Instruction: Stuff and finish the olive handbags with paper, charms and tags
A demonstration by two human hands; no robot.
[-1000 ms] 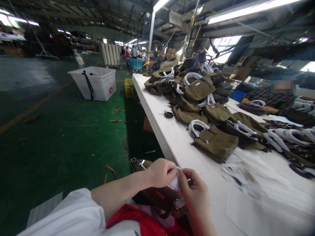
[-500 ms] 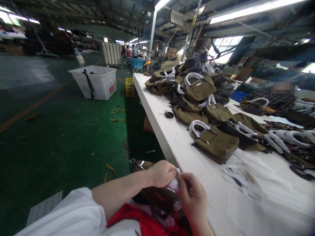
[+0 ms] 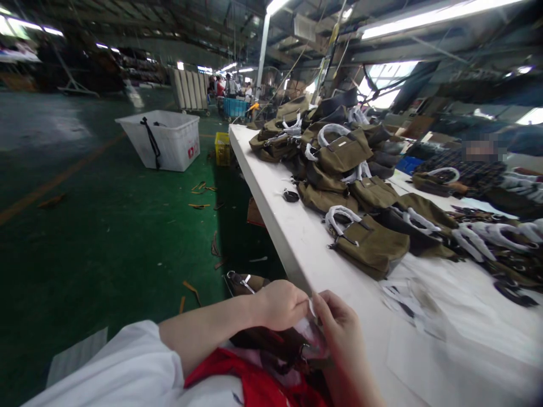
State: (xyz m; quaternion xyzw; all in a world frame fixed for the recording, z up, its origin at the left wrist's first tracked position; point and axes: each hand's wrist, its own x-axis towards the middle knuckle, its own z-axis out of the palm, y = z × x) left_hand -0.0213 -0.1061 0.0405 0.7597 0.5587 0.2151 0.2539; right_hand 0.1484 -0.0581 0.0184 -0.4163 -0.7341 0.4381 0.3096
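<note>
Both hands meet over a dark olive bag (image 3: 265, 342) on my lap, beside the table edge. My left hand (image 3: 280, 305) is closed in a pinch on a thin white strip (image 3: 312, 308). Close against it on the right, my right hand (image 3: 339, 316) pinches the same strip between thumb and fingers. Clear or whitish wrapping shows just below the fingers. The bag's metal ring and zip end stick out left of my left wrist; much of the bag is hidden by my forearm and hands.
A white table (image 3: 292, 237) carries piled olive bags (image 3: 373, 243) with white-wrapped handles, a small black coil (image 3: 291, 195) and thin white sheets (image 3: 462, 299). A white bin (image 3: 173, 141) and yellow crate (image 3: 223, 150) stand on the green floor. Another person sits across the table.
My right hand has shifted slightly up and right, its fingers more closed together. My left hand has turned a little, and more of the whitish wrapping shows below.
</note>
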